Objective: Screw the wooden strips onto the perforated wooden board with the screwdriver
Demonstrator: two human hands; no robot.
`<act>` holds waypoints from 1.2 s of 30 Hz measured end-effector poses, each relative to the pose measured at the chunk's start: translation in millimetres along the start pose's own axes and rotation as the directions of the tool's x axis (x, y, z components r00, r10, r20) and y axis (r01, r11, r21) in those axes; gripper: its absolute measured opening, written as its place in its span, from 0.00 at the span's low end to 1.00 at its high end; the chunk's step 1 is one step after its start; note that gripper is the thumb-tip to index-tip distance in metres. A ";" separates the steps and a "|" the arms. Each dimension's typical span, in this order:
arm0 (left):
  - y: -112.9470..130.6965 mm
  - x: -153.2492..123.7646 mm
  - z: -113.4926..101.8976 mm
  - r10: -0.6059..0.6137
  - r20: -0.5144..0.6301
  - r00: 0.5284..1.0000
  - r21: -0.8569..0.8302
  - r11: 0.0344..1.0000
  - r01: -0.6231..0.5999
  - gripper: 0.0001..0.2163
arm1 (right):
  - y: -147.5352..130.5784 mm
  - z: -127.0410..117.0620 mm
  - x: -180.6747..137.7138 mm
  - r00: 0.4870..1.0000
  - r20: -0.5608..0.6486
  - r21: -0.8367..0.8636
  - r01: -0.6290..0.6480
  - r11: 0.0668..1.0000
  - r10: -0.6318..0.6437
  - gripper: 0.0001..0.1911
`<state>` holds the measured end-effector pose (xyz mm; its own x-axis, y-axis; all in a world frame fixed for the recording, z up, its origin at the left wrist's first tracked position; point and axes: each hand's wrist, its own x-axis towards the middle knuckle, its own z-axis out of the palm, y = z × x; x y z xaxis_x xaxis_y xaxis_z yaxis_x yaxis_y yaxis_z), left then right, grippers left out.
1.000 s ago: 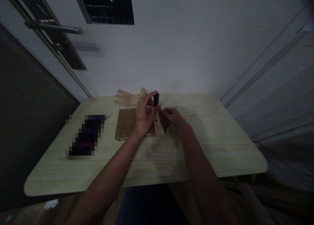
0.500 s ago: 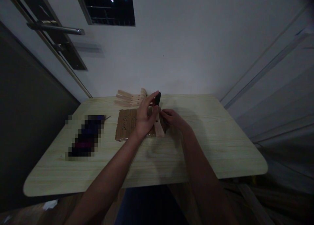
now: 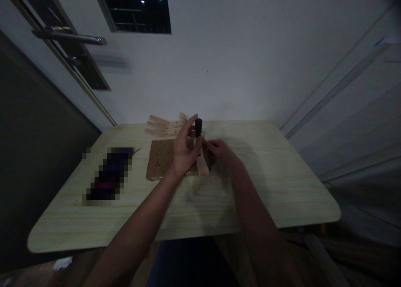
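My left hand (image 3: 184,150) is curled over the cardboard, its index finger and the fingers below it around a dark upright handle (image 3: 198,127); the tool's lower end is hidden. Its thumb rests on the upper part of a pale wooden strip (image 3: 202,165) with a dark hole. This strip lies on the right part of a brown corrugated cardboard pad (image 3: 160,158), which is dotted with holes. My right hand (image 3: 221,150) is closed in a pinch at the strip's upper right edge; its fingertips are partly hidden.
Several similar wooden strips with holes (image 3: 159,126) lie fanned out at the table's back edge. A blurred-out dark object (image 3: 109,174) is at left, a thin pointed item (image 3: 137,150) beside it. Behind the table (image 3: 275,174) rises a white door with a lever handle (image 3: 72,37).
The dark handle has swung slightly left and stands more upright, and my left index finger has shifted left with it. My right hand stays at the strip's edge.
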<state>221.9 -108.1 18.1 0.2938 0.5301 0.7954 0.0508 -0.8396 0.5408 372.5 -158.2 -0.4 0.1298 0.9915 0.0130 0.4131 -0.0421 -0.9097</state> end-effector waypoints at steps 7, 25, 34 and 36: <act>2.5 0.7 -3.7 0.054 0.062 0.997 -0.026 0.998 -0.052 0.21 | -0.3 0.1 0.4 1.000 -0.007 -0.024 0.005 1.000 -0.005 0.28; 1.1 1.9 0.2 0.088 0.060 0.994 -0.013 0.996 -0.087 0.21 | 0.4 1.1 1.0 0.999 -0.031 -0.020 0.020 1.000 -0.021 0.28; 0.1 4.2 -0.2 0.058 -0.006 0.998 0.087 0.995 -0.058 0.21 | 6.2 3.2 3.0 0.999 -0.045 -0.020 0.026 0.999 -0.027 0.28; -0.9 3.4 1.0 0.065 0.009 0.998 0.067 0.996 -0.065 0.21 | 6.0 3.3 2.7 0.999 -0.040 -0.021 0.034 0.999 -0.035 0.28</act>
<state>223.8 -105.7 20.1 0.3050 0.4736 0.8262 0.0953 -0.8784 0.4684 372.4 -155.5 -7.2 0.1515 0.9866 0.0615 0.4361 -0.0109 -0.8998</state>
